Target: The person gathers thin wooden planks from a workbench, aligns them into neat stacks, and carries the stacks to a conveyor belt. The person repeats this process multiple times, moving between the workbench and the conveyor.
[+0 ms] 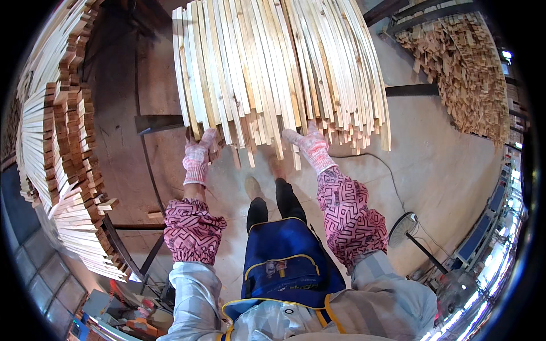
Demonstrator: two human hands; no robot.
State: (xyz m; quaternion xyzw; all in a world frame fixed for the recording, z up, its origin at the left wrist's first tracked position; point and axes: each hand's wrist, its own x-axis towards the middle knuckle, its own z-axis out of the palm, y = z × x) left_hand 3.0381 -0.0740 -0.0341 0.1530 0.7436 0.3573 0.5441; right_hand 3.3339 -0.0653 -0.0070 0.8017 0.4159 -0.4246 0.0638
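A wide stack of long, pale wooden strips [244, 68] lies ahead of me, its uneven near ends pointing toward my body. At the stack's left front corner, my left hand [197, 152], in a pink and white knit glove, is closed on strip ends with the thumb on top. My right hand [311, 146], gloved alike, grips strip ends right of the middle; its thumb and forefinger show, while its other fingers are partly hidden. Several strips stick out farther toward me between the two hands.
On the left stands a tall stack of wooden strips [62, 153] on a dark metal frame. Another big wood pile [469, 74] sits at the far right. A stand fan [402, 226] and its cable [392, 173] are on the right. Dark metal bars [412, 90] flank the front stack.
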